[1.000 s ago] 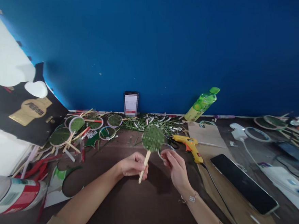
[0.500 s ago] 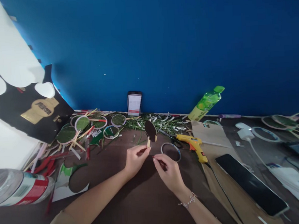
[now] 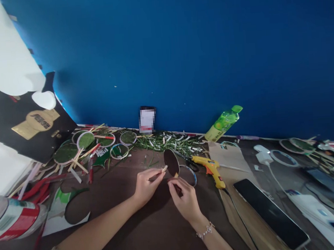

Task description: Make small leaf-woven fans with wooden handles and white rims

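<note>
My left hand [image 3: 145,184] pinches the wooden stick of a small round paddle [image 3: 171,162], whose dark back faces me. My right hand [image 3: 183,198] is closed just below the disc, its fingertips at the disc's lower edge; what they pinch is too small to make out. A plastic ring [image 3: 192,172] lies on the brown table [image 3: 151,232] right behind my right hand. Both hands hover low over the table's middle.
A yellow glue gun [image 3: 210,167] and scissors lie right of the ring. A phone [image 3: 272,213] rests on cardboard at the right. Finished green paddles [image 3: 85,140], green cuttings [image 3: 168,140], a green bottle [image 3: 224,123] and a tape roll [image 3: 13,217] surround the work area.
The paddle was turned from its green face to its dark back and lowered. The ring left my right hand and now lies on the table. My right hand moved under the disc.
</note>
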### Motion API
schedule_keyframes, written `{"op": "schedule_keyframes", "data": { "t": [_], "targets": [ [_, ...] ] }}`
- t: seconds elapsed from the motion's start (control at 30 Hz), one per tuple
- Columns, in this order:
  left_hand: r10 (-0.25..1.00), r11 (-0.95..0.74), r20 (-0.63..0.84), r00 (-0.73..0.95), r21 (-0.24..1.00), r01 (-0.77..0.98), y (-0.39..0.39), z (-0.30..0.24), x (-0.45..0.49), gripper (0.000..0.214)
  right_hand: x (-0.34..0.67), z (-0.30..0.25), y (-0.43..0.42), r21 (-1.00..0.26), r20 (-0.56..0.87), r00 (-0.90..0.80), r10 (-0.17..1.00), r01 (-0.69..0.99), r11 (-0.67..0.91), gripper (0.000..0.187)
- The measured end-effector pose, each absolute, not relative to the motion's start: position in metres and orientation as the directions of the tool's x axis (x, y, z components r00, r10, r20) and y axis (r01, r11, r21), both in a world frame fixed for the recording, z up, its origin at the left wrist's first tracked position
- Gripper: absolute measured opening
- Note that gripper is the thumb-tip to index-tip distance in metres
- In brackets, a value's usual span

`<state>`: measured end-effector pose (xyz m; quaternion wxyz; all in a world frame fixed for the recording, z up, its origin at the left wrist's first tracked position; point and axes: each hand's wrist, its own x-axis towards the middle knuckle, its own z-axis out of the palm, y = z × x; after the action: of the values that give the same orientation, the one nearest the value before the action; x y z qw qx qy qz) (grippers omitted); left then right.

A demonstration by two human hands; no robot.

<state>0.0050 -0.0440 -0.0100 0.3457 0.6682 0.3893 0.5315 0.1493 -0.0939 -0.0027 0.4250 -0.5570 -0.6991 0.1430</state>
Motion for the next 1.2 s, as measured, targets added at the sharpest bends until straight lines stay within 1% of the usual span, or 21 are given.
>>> {"op": "schedule_keyframes", "data": {
  "t": [0.2, 0.37, 0.57, 0.73, 1.0, 1.1, 1.2],
  "targets": [
    [0.901, -0.425, 0.403, 0.161, 0.893, 0.145, -0.0462, -0.0067, 0.0047, 0.015, 0.1495, -0.0019, -0.0950, -0.646, 0.441, -0.030, 0.897, 0.683, 0.341, 0.017],
    [0.917, -0.390, 0.376, 0.134, 0.915, 0.104, -0.0470, -0.0051, 0.0049, 0.013, 0.1503, -0.0027, -0.0953, -0.631, 0.452, -0.038, 0.891, 0.692, 0.350, 0.015],
    [0.909, -0.407, 0.381, 0.168, 0.899, 0.162, -0.0474, -0.0041, 0.0047, 0.015, 0.1531, -0.0091, -0.0949, -0.616, 0.460, -0.046, 0.887, 0.703, 0.355, 0.014],
    [0.914, -0.395, 0.374, 0.158, 0.909, 0.134, -0.0470, -0.0048, 0.0051, 0.014, 0.1535, -0.0074, -0.0939, -0.606, 0.481, -0.045, 0.876, 0.705, 0.368, 0.012],
    [0.922, -0.374, 0.352, 0.163, 0.918, 0.130, -0.0467, -0.0050, 0.0046, 0.015, 0.1533, -0.0019, -0.0926, -0.635, 0.462, -0.035, 0.886, 0.684, 0.359, 0.014],
    [0.931, -0.332, 0.309, 0.192, 0.938, 0.098, -0.0463, -0.0025, 0.0045, 0.016, 0.1536, -0.0021, -0.0926, -0.674, 0.431, -0.033, 0.902, 0.653, 0.346, 0.014],
    [0.941, -0.202, 0.189, 0.282, 0.979, 0.017, -0.0446, 0.0000, 0.0049, 0.021, 0.1542, -0.0017, -0.0930, -0.693, 0.418, -0.030, 0.908, 0.635, 0.340, 0.013]
  ]
}}
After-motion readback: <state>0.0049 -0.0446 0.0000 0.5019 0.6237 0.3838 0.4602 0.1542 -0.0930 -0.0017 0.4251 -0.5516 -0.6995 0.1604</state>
